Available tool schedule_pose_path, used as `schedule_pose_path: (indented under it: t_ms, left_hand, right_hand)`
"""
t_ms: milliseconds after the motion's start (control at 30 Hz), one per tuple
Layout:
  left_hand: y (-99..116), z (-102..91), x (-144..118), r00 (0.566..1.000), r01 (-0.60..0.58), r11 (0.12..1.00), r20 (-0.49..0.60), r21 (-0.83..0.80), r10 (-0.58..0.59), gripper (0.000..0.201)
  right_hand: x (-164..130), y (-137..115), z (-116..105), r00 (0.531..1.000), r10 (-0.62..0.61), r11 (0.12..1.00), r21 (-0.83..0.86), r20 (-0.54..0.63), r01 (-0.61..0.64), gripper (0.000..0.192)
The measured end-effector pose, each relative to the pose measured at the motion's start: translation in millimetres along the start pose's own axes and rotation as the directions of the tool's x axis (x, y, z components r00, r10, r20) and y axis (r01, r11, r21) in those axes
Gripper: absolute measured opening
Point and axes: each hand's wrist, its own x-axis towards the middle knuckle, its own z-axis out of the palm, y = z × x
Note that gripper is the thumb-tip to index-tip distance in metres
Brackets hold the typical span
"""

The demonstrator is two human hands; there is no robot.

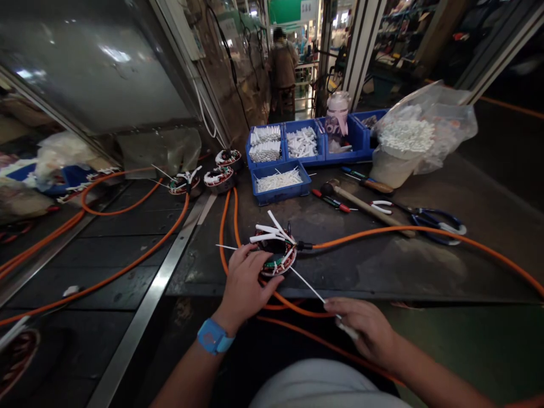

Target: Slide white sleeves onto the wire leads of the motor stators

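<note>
A ring-shaped motor stator [278, 265] with copper windings lies near the front edge of the dark workbench. White sleeves [272, 231] stick up from it, and an orange cable [374, 234] joins at its right side. My left hand [247, 280], with a blue watch on the wrist, curls its fingers over the left side of the stator and steadies it. In front of the bench edge, my right hand [361, 328] pinches a thin white cord [309, 285], which runs taut to the stator. A white piece also shows under its fingers; its kind is unclear.
Behind the stator stands a small blue tray [280, 195] of thin white pieces, before blue bins [304, 161] of white tubes. A hammer [365, 207], pliers [437, 224] and a bag-lined tub [395, 170] are at right. More stators [220, 180] sit left. A person [283, 65] is far off.
</note>
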Motion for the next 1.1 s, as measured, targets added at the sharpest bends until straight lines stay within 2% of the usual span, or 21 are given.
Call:
schedule_pose_path:
  t_ms: [100, 167, 233, 333, 400, 467, 533, 700, 867, 933, 1033, 1100]
  left_hand:
    - [10.8, -0.5, 9.1, 0.999, 0.038, 0.999, 0.032, 0.039, -0.039, 0.028]
    - [17.4, 2.5, 15.0, 0.998, 0.055, 0.998, -0.015, 0.025, -0.054, 0.019]
    - [19.7, 7.2, 19.0, 0.997, 0.005, 0.999, -0.083, -0.051, -0.009, 0.016]
    - [14.1, 10.6, 22.7, 0.979, -0.184, 0.972, -0.119, -0.147, 0.167, 0.022]
    - [8.9, 7.3, 25.4, 0.963, -0.261, 0.963, -0.092, -0.066, 0.254, 0.025]
    - [6.8, 0.8, 28.9, 0.958, -0.277, 0.957, -0.047, 0.080, 0.282, 0.024]
    - [8.7, -5.5, 32.3, 0.948, -0.316, 0.935, 0.005, 0.163, 0.319, 0.021]
    - [16.1, -9.8, 35.0, 0.870, -0.493, 0.847, 0.126, 0.198, 0.476, 0.021]
    - [12.8, -8.0, 33.6, 0.922, -0.386, 0.893, 0.050, 0.231, 0.385, 0.022]
    - [14.3, -8.0, 33.3, 0.905, -0.424, 0.876, 0.076, 0.232, 0.418, 0.022]
    - [17.0, -9.3, 33.3, 0.849, -0.529, 0.819, 0.150, 0.223, 0.507, 0.020]
    - [15.2, -11.3, 34.0, 0.861, -0.509, 0.829, 0.144, 0.232, 0.488, 0.020]
  right_hand:
    - [31.5, 10.0, 11.6, 1.000, -0.010, 1.000, 0.004, 0.011, 0.010, 0.024]
    - [57.1, 18.3, 22.1, 0.999, 0.049, 0.997, 0.066, 0.003, -0.049, 0.021]
    - [78.6, 25.4, 32.2, 0.979, 0.203, 0.966, 0.171, -0.033, -0.195, 0.013]
    - [94.1, 31.4, 42.9, 0.890, 0.453, 0.842, 0.354, -0.054, -0.407, 0.005]
    - [94.3, 32.3, 46.5, 0.854, 0.521, 0.746, 0.493, -0.014, -0.447, 0.010]
    - [91.2, 32.0, 47.9, 0.842, 0.539, 0.660, 0.604, 0.034, -0.447, 0.015]
    - [88.6, 31.4, 48.2, 0.832, 0.552, 0.618, 0.646, 0.048, -0.448, 0.016]
    - [89.8, 31.9, 49.7, 0.801, 0.599, 0.617, 0.627, 0.018, -0.476, 0.017]
    - [89.2, 32.4, 51.8, 0.815, 0.578, 0.619, 0.634, 0.032, -0.464, 0.017]
    - [88.8, 33.0, 52.4, 0.812, 0.584, 0.654, 0.590, 0.006, -0.474, 0.016]
    - [88.8, 33.5, 53.0, 0.798, 0.600, 0.694, 0.530, -0.051, -0.488, 0.015]
    - [88.3, 32.7, 53.5, 0.800, 0.598, 0.688, 0.542, -0.045, -0.483, 0.016]
